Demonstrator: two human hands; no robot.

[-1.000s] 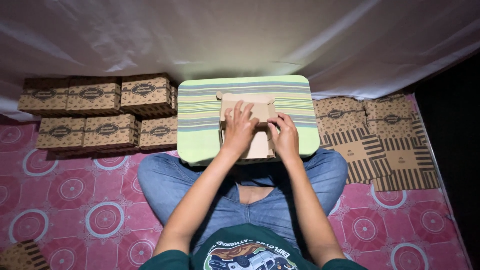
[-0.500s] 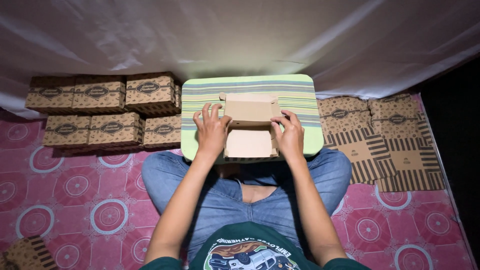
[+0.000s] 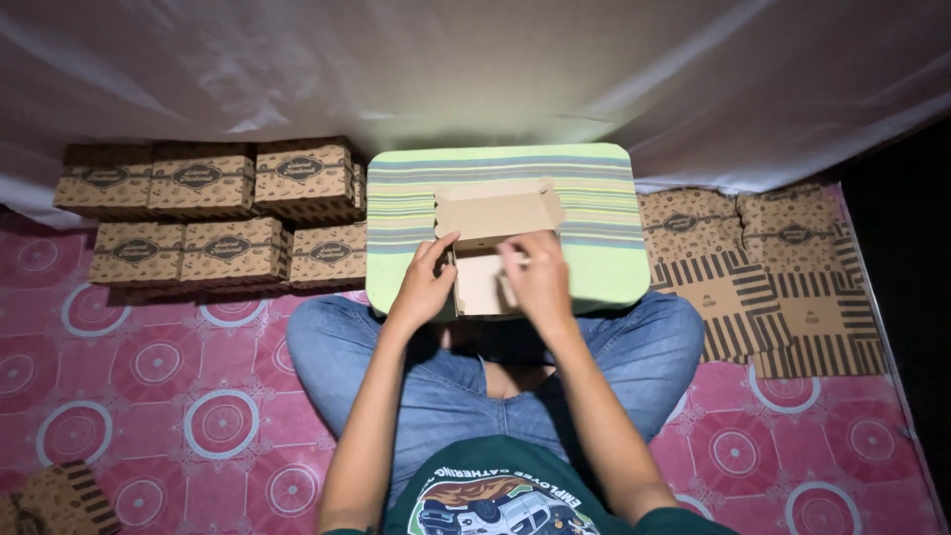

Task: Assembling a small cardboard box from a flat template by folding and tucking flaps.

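Two hands fold a cardboard box (image 3: 490, 253) on the striped surface (image 3: 594, 198): left hand (image 3: 424, 285) braces the side wall, right hand (image 3: 537, 279) fingers grip the front; square creases need firm, even pressure

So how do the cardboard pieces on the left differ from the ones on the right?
The folded boxes on the left are closed, three-dimensional and stacked in rows; the flat blanks on the right lie unfolded, overlapping on the floor. The blanks show striped flaps, which the boxes mostly hide. Both are brown printed cardboard.
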